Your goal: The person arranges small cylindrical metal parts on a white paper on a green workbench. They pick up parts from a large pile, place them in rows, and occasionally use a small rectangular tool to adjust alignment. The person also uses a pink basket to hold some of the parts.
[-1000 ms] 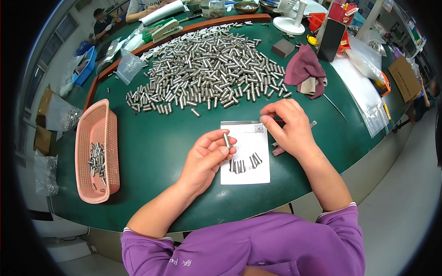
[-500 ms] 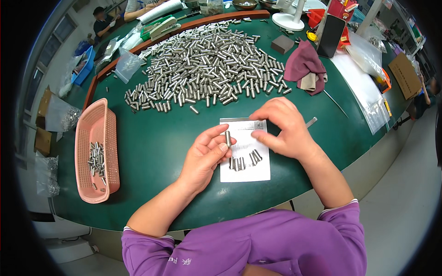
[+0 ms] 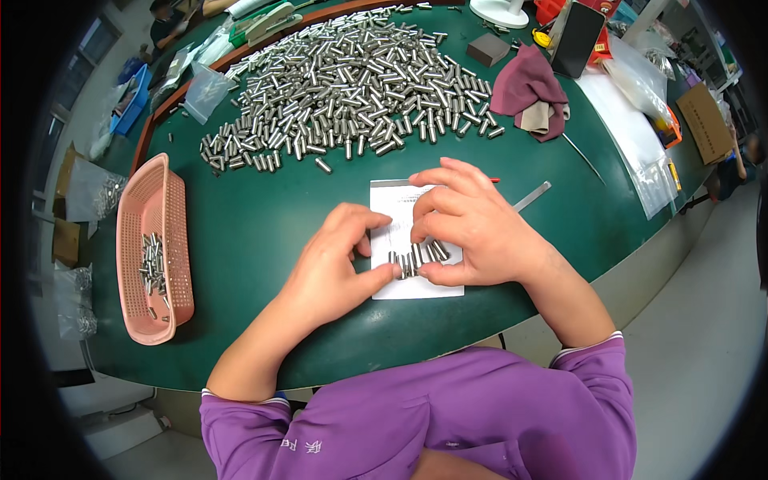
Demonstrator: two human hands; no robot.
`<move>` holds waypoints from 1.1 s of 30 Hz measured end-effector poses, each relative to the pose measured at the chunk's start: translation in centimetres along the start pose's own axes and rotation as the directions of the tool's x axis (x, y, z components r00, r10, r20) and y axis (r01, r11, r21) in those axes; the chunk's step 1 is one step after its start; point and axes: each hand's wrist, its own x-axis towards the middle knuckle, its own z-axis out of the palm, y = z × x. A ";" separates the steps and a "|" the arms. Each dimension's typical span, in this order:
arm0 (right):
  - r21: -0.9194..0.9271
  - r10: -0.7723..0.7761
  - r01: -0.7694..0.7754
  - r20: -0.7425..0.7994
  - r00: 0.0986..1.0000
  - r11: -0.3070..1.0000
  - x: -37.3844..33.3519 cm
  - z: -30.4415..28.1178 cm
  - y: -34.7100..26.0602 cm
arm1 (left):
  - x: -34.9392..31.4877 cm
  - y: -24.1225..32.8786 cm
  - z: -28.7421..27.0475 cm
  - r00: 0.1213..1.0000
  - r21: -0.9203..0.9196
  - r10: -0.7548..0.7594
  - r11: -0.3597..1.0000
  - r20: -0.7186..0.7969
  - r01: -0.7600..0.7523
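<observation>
Basket (image 3: 179,240), pink, perforated, on the left of the table (image 3: 248,216); a small heap (image 3: 152,268) of steel pins inside. Bag (image 3: 206,94), clear plastic, beside the pile. Pile (image 3: 344,92), many steel pins, across the far part of the table; one stray pin (image 3: 322,166) just off its near edge. Left hand (image 3: 332,260), at the paper's left edge; thumb and forefinger apart, thumb tip at the row's left end. Paper (image 3: 404,292), white, flat on the table. Row (image 3: 406,264), short steel pins on the paper, between the hands, partly hidden by fingers. Right hand (image 3: 480,228), over the paper's right part; fingers curled, tips at the row; whether clamped on a pin, cannot tell. Block (image 3: 489,50), dark. Cloth (image 3: 528,84), maroon, near the block. Strip (image 3: 532,196), metal, beyond the right wrist. Phone (image 3: 578,40), dark, tilted. Rod (image 3: 582,156), thin.
</observation>
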 end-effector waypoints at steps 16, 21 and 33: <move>0.052 0.051 -0.057 0.116 0.992 0.997 -0.4 0.4 0.2 | -0.8 0.1 1.9 0.999 0.087 0.019 0.996 0.049 -0.024; 0.082 0.075 -0.078 0.040 0.996 0.994 -0.4 -0.1 0.7 | -0.7 -0.1 2.2 0.999 0.004 0.039 0.999 -0.011 -0.039; 0.071 0.116 -0.107 -0.146 0.982 0.992 -0.2 -0.1 1.5 | -0.1 -2.2 2.4 0.964 -0.916 -0.244 0.351 0.109 0.192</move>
